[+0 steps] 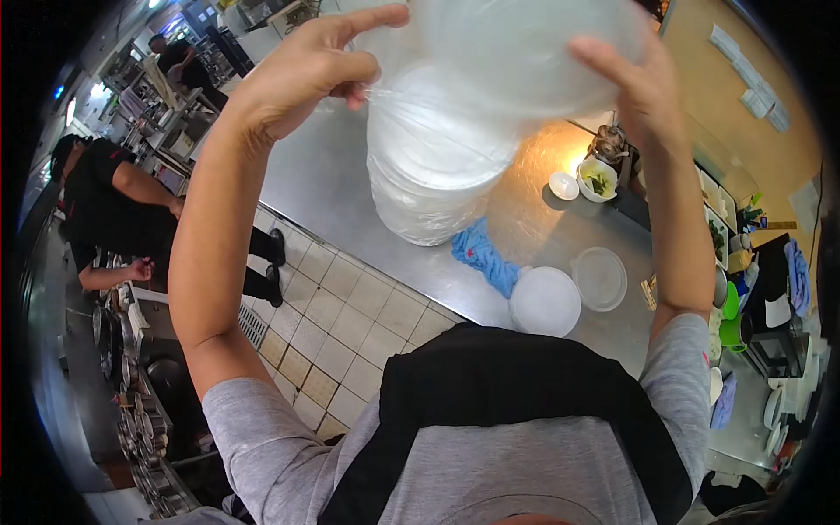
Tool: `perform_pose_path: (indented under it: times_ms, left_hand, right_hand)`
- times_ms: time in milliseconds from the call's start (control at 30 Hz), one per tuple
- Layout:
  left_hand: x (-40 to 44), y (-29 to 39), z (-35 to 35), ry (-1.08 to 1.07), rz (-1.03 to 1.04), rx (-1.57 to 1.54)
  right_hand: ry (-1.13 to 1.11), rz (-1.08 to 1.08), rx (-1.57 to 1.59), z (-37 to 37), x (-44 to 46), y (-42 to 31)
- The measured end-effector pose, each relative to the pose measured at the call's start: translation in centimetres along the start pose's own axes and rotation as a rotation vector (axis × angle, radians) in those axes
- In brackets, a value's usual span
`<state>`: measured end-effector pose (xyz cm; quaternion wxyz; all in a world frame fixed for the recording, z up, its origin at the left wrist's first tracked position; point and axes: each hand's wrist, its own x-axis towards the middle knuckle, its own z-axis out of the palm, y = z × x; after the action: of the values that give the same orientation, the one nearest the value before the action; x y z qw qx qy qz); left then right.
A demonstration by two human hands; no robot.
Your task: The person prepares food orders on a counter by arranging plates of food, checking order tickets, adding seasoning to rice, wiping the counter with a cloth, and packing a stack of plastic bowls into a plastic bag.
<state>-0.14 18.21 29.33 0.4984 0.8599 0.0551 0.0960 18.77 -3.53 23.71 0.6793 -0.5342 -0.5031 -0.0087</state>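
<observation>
A tall stack of round translucent plastic containers [442, 166], wrapped in a clear plastic bag [411, 114], stands on the steel table. My left hand [319, 61] is at the stack's upper left, index finger stretched out and the other fingers curled at the edge of the bag. High on the right, my right hand [639, 83] grips the rim of a round translucent plastic container [525, 61], blurred by motion, above the stack. Below lie a crumpled blue cloth [486, 256], a white round tub [544, 302] and a clear round lid [599, 278].
The steel table [337, 188] also bears a small white bowl [563, 185] and a bowl with green pieces [598, 180]. Food trays [717, 210] line the right side. Two people in dark clothes, one nearer [114, 192], stand at left on the tiled floor [337, 324].
</observation>
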Motion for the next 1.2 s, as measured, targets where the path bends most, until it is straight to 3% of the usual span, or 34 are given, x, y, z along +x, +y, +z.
perform_pose_path:
  times_ms: [33, 133, 233, 400, 500, 567, 700, 733, 800, 900, 967, 1067, 1167, 1200]
  left_hand:
    - [-0.2, 0.1, 0.0, 0.003, 0.007, -0.018]
    - [-0.5, 0.1, 0.0, 0.009, 0.023, -0.054]
    - [-0.8, 0.2, -0.3, 0.037, 0.033, -0.035]
    - [-1.0, 0.0, -0.3, 0.169, -0.05, 0.021]
    - [-1.3, 0.5, 0.1, 0.132, -0.102, 0.132]
    - [-1.9, 1.6, 1.1, 0.112, -0.015, 0.187]
    - [-0.7, -0.8, 1.1, 0.093, 0.066, 0.11]
    - [-0.3, -2.4, 1.4, 0.129, 0.093, 0.128]
    - [0.3, -4.8, 2.0, 0.203, 0.154, 0.164]
    - [-0.1, -5.0, 2.5, 0.249, 0.068, 0.097]
    - [0.0, -5.4, 2.3, 0.244, 0.085, 0.109]
    - [0.0, -5.5, 2.4, 0.233, 0.059, 0.143]
    - [0.0, -5.1, 3.0, 0.239, 0.061, 0.201]
    - [0.0, -5.0, 3.1, 0.244, 0.073, 0.225]
  right_hand:
    - [-0.147, -0.015, 0.032, 2.1, 0.5, -1.0]
    - [-0.419, 0.331, 0.267, 3.7, 2.4, -0.7]
    - [-0.517, 0.406, 0.126, 4.0, 4.1, -0.1]
    - [-0.639, 0.369, -0.081, 5.0, 4.4, 1.7]
    - [-0.722, 0.336, -0.185, 6.7, 4.0, 1.4]
    - [-0.691, 0.335, -0.251, 8.2, 4.4, 0.5]
    - [-0.497, -0.128, -0.762, 10.9, 4.2, 3.3]
    - [-0.588, 0.069, -0.929, 11.2, 4.2, 2.7]
    - [-0.417, -0.132, -0.801, 11.1, 1.3, 2.7]
    - [-0.692, 0.336, 0.06, 6.5, 5.0, 3.0]
    - [-0.446, 0.339, 0.088, 5.1, 5.0, 4.1]
    - [-0.417, 0.441, -0.336, 3.0, 3.7, 9.0]
    - [-0.504, 0.719, -0.034, 2.7, 0.1, 6.9]
    - [-0.481, 0.692, 0.075, 2.9, -0.8, 8.3]
